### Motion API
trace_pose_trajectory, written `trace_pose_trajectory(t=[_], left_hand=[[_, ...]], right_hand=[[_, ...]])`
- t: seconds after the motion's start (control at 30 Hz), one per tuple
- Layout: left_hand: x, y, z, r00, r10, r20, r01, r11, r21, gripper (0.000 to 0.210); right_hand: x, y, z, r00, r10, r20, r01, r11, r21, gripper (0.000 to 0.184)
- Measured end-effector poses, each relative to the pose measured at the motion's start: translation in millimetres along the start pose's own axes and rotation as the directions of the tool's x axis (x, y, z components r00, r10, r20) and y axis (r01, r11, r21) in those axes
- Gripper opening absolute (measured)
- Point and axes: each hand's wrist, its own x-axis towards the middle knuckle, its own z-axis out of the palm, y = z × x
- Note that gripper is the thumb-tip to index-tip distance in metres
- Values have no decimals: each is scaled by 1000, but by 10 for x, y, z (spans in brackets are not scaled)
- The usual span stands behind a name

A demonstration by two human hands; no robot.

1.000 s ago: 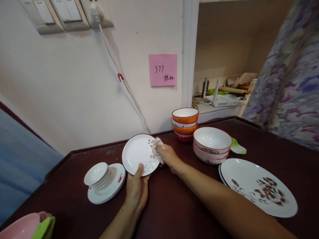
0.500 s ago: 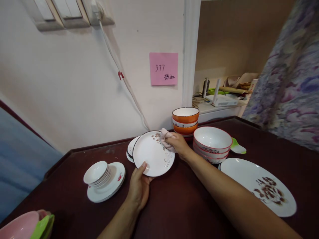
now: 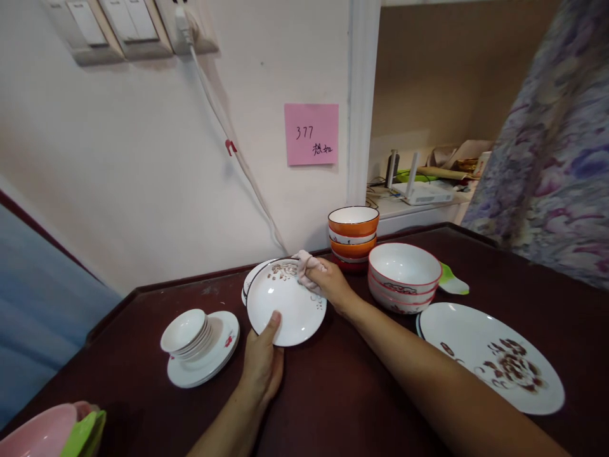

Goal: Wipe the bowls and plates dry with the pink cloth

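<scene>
A round white plate (image 3: 280,311) with a dark rim and brown flowers is held up, tilted, above the table. My left hand (image 3: 262,358) grips its lower left edge, thumb on the face and fingers underneath. Bunched in my right hand (image 3: 333,284) is a pale cloth (image 3: 308,270), pressed on the plate's upper right rim. Behind the held plate, partly hidden by it, other white plates (image 3: 252,274) lie on the table. To the left, several small white dishes (image 3: 183,331) are stacked on white plates (image 3: 223,358) with a red flower.
Orange and white bowls (image 3: 353,225) are stacked by the wall, next to red-rimmed white bowls (image 3: 404,273). A green and white spoon (image 3: 454,281) lies behind them. Oval flowered plates (image 3: 495,355) rest under my right forearm. A pink bowl (image 3: 38,431) stands front left. A cable (image 3: 250,174) hangs down the wall.
The plate has turned a little in my left hand and shifted slightly left and down. The cloth in my right hand has moved slightly left along the rim.
</scene>
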Motion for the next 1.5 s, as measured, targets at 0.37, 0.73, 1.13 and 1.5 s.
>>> trace_pose_trajectory(t=[0.37, 0.73, 1.13, 1.5], left_hand=[[120, 10, -39, 994, 75, -74, -81, 993, -85, 43], [67, 57, 15, 996, -74, 53, 79, 991, -110, 31], [1, 7, 0, 999, -40, -18, 41, 999, 29, 38], [133, -19, -33, 989, 105, -104, -113, 990, -80, 41]], right_hand=[[-244, 365, 442, 963, 151, -223, -147, 988, 35, 26], [19, -70, -40, 998, 10, -56, -10, 1000, -2, 13], [0, -16, -2, 998, 56, 7, -56, 996, 63, 23], [-265, 399, 469, 966, 219, -140, -192, 964, 184, 39]])
